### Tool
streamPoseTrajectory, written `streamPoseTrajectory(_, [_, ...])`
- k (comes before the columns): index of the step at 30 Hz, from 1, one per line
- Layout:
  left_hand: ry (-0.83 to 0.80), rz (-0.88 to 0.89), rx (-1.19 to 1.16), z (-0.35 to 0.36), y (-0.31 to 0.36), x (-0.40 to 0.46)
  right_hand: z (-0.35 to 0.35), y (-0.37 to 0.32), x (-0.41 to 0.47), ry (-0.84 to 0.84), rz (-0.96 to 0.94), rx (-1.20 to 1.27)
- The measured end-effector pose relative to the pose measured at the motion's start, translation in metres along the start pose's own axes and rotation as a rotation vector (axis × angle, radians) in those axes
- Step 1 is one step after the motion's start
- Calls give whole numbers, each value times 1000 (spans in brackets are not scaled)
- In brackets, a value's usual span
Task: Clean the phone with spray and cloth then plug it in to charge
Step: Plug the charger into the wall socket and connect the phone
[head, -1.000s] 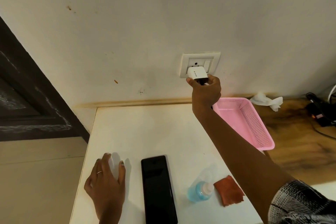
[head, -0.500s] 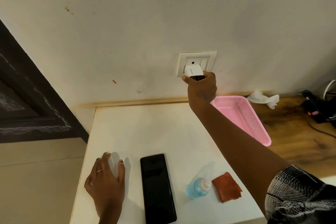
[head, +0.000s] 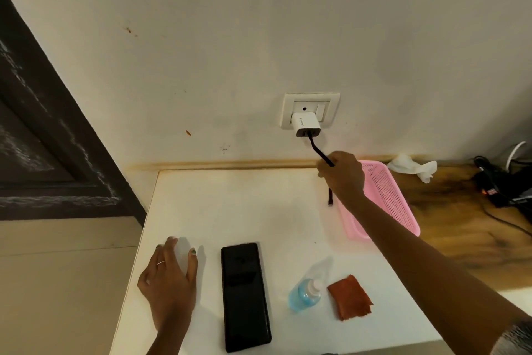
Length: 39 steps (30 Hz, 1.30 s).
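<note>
A black phone (head: 246, 295) lies screen up on the white table (head: 230, 205), near the front edge. The white charger (head: 306, 124) sits plugged into the wall socket (head: 309, 101). Its black cable (head: 318, 150) runs down into my right hand (head: 342, 174), which is closed around it; the cable's free end (head: 330, 197) hangs below the hand. My left hand (head: 169, 277) rests flat on the table, left of the phone, fingers apart. A small spray bottle (head: 305, 294) with blue liquid lies right of the phone, with a folded orange cloth (head: 349, 297) beside it.
A pink plastic basket (head: 385, 199) sits at the table's right edge, behind my right arm. On the wooden surface (head: 460, 225) to the right lie a crumpled white tissue (head: 413, 167) and black cables with a device (head: 495, 184). A dark door (head: 43, 138) stands at left.
My right hand let go of the charger, which stays in the socket, and slid down along the black cable. The left hand and the phone have not moved.
</note>
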<state>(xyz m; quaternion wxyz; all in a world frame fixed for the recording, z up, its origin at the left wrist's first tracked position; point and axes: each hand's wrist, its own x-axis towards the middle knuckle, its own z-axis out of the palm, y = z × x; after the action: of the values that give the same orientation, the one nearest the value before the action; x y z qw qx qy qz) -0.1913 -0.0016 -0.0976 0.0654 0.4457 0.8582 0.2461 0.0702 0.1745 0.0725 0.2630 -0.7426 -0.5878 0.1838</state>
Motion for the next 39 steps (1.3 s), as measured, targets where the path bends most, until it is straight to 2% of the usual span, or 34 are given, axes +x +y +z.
streamPoseTrajectory(6, [-81,52,95,-15,11,5,-36,21,-20,-51,-228,-75])
streamPoseTrajectory(12, [-216,-86,-5,-39,17,-3,-54,29,-36,-77,-196,-107])
streamPoseTrajectory(16, [-203,-136,-127,-47,26,-35,-73,31,-50,-153,-190,-249])
streamPoseTrajectory(19, [-195,-162,-210,-54,37,-60,-85,33,-64,-145,-184,-278])
streamPoseTrajectory(21, [-205,-166,-261,-60,45,-73,-92,32,-72,-190,-168,-215])
streamPoseTrajectory(27, [-278,-112,-321,-73,68,-93,-108,28,-105,-354,-22,263])
streamPoseTrajectory(36, [-288,-110,-458,-93,83,-101,-122,3,-172,-602,50,471])
streamPoseTrajectory(39, [-292,-118,-529,-97,85,-103,-111,-10,-197,-615,38,507])
